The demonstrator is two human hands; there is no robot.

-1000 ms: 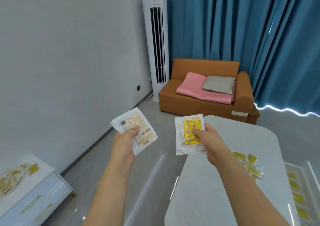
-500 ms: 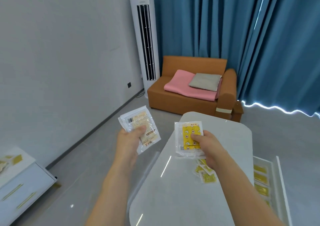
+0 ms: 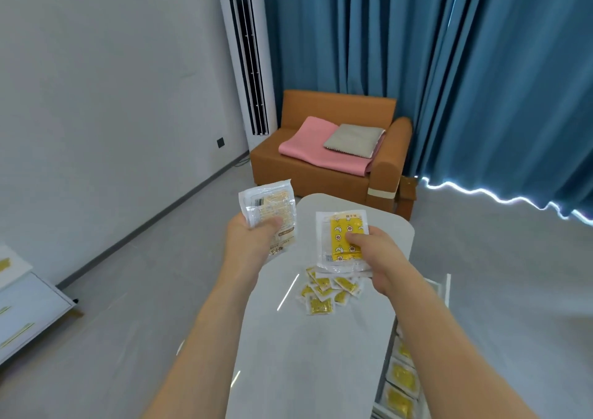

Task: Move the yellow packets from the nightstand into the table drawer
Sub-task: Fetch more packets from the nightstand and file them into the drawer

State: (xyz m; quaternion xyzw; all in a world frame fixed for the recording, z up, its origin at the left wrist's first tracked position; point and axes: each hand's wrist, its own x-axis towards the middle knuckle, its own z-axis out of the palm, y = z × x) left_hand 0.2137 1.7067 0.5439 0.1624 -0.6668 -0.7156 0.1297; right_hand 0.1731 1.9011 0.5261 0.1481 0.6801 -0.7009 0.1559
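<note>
Our left hand [image 3: 253,242] grips a clear-wrapped packet [image 3: 269,216] with a pale printed label, thumb curled over its face, holding it up above the left edge of the worktop [image 3: 308,370]. Our right hand [image 3: 375,258] pinches a second packet [image 3: 343,239], bright yellow under its clear wrap, thumb pressed on the front and fingers behind; it seems to be the top of a small stack, though we cannot tell how many lie beneath. Directly below that hand, at about 6 o'clock from it, a loose heap of small yellow packets [image 3: 327,293] lies on the white worktop. At 4 o'clock from the heap, the open drawer [image 3: 446,293] juts out along the worktop's right side, with more yellow packets [image 3: 401,389] lined up inside it. Far off at 9 o'clock, the white nightstand [image 3: 29,309] shows at the frame's left edge. Beyond the worktop at 12 o'clock stand an orange sofa [image 3: 330,174] carrying a pink blanket [image 3: 308,145], a tall white air conditioner [image 3: 247,55] and blue curtains [image 3: 449,65].
</note>
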